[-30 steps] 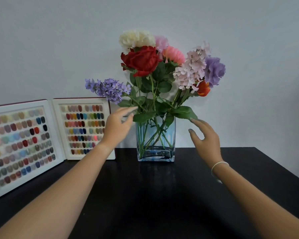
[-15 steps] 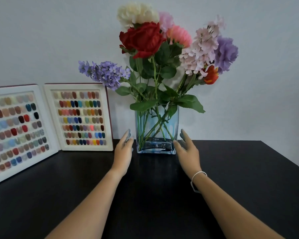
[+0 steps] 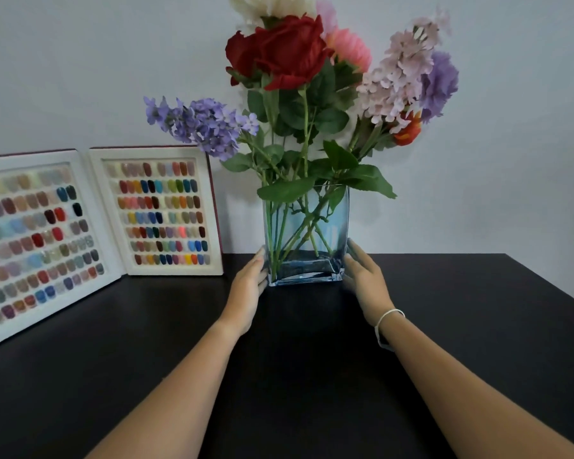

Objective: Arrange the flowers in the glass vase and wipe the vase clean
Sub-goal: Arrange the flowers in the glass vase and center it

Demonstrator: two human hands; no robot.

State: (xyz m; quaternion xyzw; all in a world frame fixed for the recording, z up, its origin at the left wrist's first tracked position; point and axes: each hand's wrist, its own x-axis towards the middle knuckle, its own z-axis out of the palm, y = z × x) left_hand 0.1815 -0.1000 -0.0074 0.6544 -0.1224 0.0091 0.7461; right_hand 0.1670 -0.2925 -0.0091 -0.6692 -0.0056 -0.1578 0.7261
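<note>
Left hand [image 3: 249,286] and right hand [image 3: 362,276], fingers straight, flank the rectangular clear glass vase [image 3: 307,236] of mixed artificial flowers [image 3: 299,77]; press evenly low down, holding nothing else.

2 bare forearms show, with no sleeves on either. The left hand [image 3: 247,286] wears nothing: no ring, no band. The right hand [image 3: 365,279] is bare too, but its wrist carries 1 thin white bracelet [image 3: 390,315], a plain cord looped loosely, with a small hanging part on the underside.
</note>
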